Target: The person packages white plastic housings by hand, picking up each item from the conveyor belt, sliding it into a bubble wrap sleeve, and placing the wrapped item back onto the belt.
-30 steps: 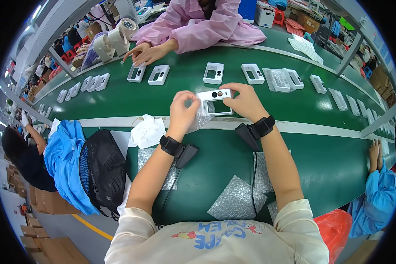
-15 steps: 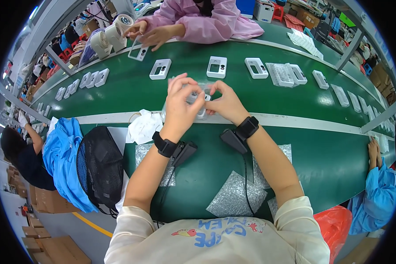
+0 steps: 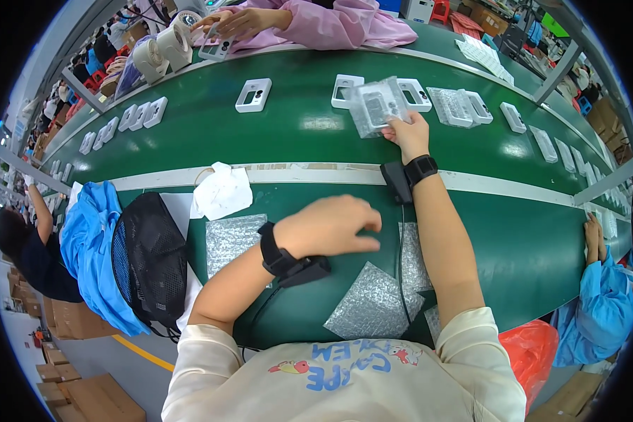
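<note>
My right hand (image 3: 409, 135) reaches over the green belt, its fingers pinching the near edge of a clear bubble bag (image 3: 378, 105) with a white plastic housing inside. The bag hangs in front of two bare white housings: one (image 3: 342, 97) is partly covered on its left, the other (image 3: 416, 94) shows on its right. Nearer to me, my left hand (image 3: 334, 225) hovers above the green bench with nothing in it, thumb and curved fingers apart. Around it lie silvery bubble bags, one (image 3: 233, 243) by the left wrist and one (image 3: 374, 304) closer to my body.
More white housings (image 3: 253, 95) stand along the belt (image 3: 295, 141), some bagged (image 3: 451, 107). A crumpled white cloth (image 3: 221, 191) and a black mesh bag (image 3: 151, 246) lie on the left. A person in pink (image 3: 337, 24) handles a housing across the belt. Cables trail from both wrist straps.
My hands have parted. The right one has carried the bagged housing to the right and away from me; the left has let go and come back over the bench.
</note>
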### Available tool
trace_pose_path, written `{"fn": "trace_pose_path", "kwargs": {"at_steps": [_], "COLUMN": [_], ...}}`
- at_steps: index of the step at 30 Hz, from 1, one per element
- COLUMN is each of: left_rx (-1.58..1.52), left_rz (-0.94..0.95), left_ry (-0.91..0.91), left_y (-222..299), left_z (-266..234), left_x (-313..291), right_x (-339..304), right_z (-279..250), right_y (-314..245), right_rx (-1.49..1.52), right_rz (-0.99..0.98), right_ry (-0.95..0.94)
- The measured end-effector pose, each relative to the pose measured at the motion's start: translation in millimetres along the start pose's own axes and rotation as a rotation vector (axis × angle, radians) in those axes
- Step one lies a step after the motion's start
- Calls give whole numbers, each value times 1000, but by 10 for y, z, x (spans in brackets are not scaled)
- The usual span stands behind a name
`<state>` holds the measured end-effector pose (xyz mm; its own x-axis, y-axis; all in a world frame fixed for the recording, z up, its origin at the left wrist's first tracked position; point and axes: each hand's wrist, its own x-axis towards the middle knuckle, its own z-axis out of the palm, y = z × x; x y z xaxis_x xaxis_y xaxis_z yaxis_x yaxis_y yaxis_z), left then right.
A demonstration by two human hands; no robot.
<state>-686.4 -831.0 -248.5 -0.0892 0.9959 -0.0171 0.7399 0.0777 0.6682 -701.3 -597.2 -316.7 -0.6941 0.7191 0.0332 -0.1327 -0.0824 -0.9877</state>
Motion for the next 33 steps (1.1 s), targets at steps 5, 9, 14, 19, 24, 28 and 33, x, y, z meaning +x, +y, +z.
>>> {"fn": "trace_pose_path", "kwargs": {"at_steps": [5, 9, 14, 19, 24, 28, 33], "left_rx": [182, 232, 61, 68, 109, 328, 468], "left_rz": [68, 177, 51, 17, -162, -337, -116], "left_ry": [-191, -256, -365, -15, 353, 454, 386], "left_y": [85, 102, 70, -78, -485, -841, -892], "left_z": [271, 385, 350, -91, -527, -464, -449], "left_x": [-92, -84, -66, -103, -271, -323, -287], "right_x": [163, 488, 613, 748, 621, 577, 561], "right_z": [-70, -376, -383, -594, -559, -560, -583], "right_y": [16, 193, 282, 169, 45, 56, 31], "right_rx": [-35, -381, -877, -1130, -740, -544, -286], "right_rz": [-44, -263, -287, -290, -23, -133, -198], "right_ry": [126, 301, 443, 256, 258, 371, 402]}}
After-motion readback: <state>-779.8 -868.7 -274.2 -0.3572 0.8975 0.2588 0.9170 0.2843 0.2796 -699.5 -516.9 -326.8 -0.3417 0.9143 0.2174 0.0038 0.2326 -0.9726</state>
